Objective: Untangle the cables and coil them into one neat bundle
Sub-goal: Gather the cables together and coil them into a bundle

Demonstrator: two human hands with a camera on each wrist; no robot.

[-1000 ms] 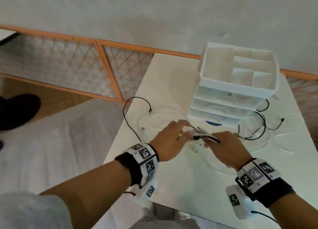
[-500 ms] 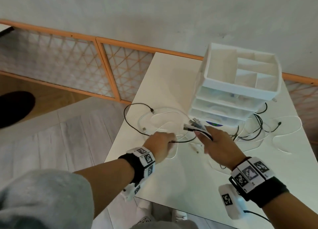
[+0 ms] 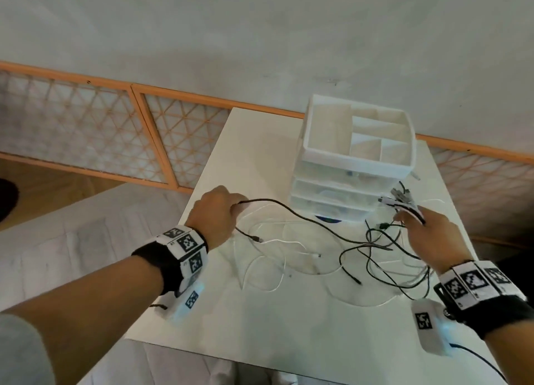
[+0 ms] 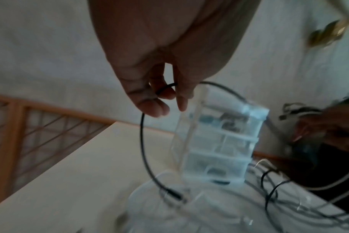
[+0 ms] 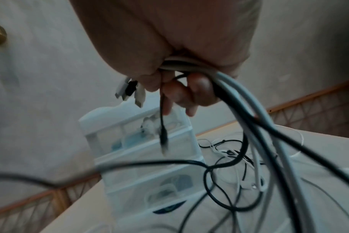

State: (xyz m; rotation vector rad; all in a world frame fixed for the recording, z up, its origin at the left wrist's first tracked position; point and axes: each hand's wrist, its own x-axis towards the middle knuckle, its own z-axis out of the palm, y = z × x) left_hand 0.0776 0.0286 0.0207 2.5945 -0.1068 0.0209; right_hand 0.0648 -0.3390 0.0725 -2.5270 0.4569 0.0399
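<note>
The untangling step is in hand, with coiling not yet begun. The left hand point(image 3: 215, 211) is curled round a single black cable point(image 3: 291, 211), pinching it near one end so that its plug hangs just beside the wrist, over the white worktop point(image 3: 260, 321). That cable runs across in front of the drawer organiser point(image 3: 352, 164) to the right hand point(image 3: 427, 234), which is clenched on a gathered bunch of cable ends point(image 3: 404, 205), black and white together, plugs sticking out past the fingers. The rest of the cables point(image 3: 384, 257) lie in loose crossed loops on the worktop below the right hand, white ones trailing toward the middle. The wrist views are blurred, so exactly where the black cable crosses the others is probably not readable. The next move calls for drawing the black cable free of the tangle without tightening a knot, then feeding it into the right hand's bunch.
</note>
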